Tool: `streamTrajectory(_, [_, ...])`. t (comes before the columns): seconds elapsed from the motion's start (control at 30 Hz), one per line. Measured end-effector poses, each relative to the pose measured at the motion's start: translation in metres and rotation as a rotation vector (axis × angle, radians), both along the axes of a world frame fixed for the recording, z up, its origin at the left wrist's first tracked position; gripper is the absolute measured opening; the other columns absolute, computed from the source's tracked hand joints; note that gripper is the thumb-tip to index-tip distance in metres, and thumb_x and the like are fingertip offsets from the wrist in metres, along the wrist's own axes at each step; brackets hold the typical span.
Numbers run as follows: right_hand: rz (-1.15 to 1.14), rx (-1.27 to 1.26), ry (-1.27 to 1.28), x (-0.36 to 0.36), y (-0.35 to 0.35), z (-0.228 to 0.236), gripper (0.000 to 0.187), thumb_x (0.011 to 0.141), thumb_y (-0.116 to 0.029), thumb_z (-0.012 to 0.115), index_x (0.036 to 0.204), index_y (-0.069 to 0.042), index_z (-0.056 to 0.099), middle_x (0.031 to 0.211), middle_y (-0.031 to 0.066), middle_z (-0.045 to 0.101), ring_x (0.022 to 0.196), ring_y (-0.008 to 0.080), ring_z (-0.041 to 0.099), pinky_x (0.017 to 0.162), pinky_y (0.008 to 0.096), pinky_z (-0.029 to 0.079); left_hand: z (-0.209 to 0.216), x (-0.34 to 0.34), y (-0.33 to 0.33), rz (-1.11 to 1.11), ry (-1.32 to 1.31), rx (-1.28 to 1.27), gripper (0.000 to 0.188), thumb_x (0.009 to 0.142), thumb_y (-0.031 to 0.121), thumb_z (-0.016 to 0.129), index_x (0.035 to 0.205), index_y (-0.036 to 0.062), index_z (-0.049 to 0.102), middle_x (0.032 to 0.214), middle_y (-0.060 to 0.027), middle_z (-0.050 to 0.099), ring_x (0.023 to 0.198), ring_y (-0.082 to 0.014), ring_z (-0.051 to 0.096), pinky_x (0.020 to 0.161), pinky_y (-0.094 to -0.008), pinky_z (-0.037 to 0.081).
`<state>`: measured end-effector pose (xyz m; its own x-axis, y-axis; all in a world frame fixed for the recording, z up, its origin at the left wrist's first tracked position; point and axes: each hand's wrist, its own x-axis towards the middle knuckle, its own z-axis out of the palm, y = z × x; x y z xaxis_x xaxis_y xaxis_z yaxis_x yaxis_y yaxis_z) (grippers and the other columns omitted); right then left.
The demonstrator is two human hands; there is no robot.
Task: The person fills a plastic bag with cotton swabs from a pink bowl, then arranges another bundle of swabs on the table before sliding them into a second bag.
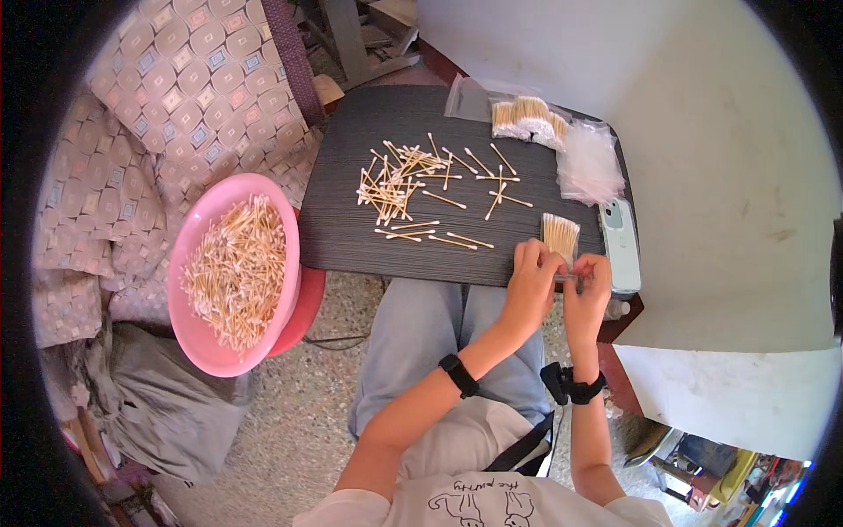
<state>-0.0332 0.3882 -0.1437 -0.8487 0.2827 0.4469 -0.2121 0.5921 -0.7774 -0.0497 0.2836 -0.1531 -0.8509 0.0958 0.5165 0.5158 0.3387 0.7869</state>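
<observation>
Left hand (531, 283): pinching the near end of the swab bag (561, 233)
Right hand (591, 285): pinching that end too, close beside
Swab bag: over the table's (338, 202) near edge, right side
Phone (620, 246): lying right of it
Pink bowl (200, 338): left, heaped with swabs (237, 272)
Loose swabs (395, 183): scattered mid-table
Filled bags (531, 119): far edge

The swabs (560, 235) are white-tipped tan, the basin (202, 351) pink.

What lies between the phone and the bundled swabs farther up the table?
Clear plastic bags lie between the phone and those bundled swabs, as the head view shows.
</observation>
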Motion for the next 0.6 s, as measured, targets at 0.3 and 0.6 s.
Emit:
streamTrajectory(0.3, [0.034,0.291,-0.127,-0.006,0.017,0.015,0.033,0.068,0.009,0.055,0.098,-0.003,0.052,0.098,0.0111,0.052,0.097,0.0295,0.047,0.084,0.0399,0.038,0.016,-0.012,-0.023,-0.019,0.148,-0.211,0.030,0.077,0.007,0.065,0.104,0.0067,0.054,0.108,-0.0160,0.049,0.107,-0.0344,0.047,0.088,-0.0435,0.041])
streamTrajectory(0.6, [0.480,0.349,-0.165,-0.019,-0.036,0.047,0.072,0.068,-0.007,0.068,0.133,-0.009,0.041,0.134,0.0185,0.038,0.127,0.0373,0.033,0.107,0.0434,0.026,0.025,-0.033,-0.180,0.357,-0.034,-0.720,0.102,0.060,0.058,0.076,0.142,0.0163,0.032,0.144,-0.0242,0.024,0.137,-0.0446,0.014,0.108,-0.0605,0.013])
